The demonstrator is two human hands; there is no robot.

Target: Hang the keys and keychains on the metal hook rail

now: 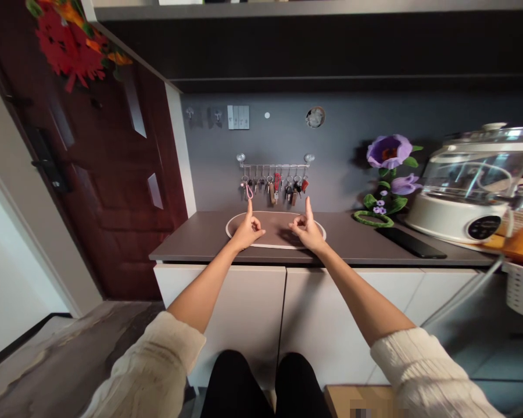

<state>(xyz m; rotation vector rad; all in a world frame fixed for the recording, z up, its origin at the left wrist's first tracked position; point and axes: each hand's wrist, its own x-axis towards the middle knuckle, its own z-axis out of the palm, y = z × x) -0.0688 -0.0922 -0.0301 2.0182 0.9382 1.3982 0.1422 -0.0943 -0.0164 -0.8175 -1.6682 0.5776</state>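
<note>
My left hand [246,230] is held over the left part of an oval brown mat [275,220] with a pale rim. One finger points straight up; the others bend inward, apart from it, and nothing is in them. Mirroring it, my right hand [309,231] hovers over the mat's right part, also with one finger raised, the rest bent inward, and no object held. Whether either hand touches the mat is hard to see. Behind the raised fingertips, several keys [272,188] hang on a metal hook rail [275,166] on the grey wall.
To the right on the counter [192,238] are a black phone [412,242], a purple knitted flower [390,152] and a white appliance with a clear top [455,212]. A shelf [314,52] overhangs the counter. A dark red door [113,191] stands at left.
</note>
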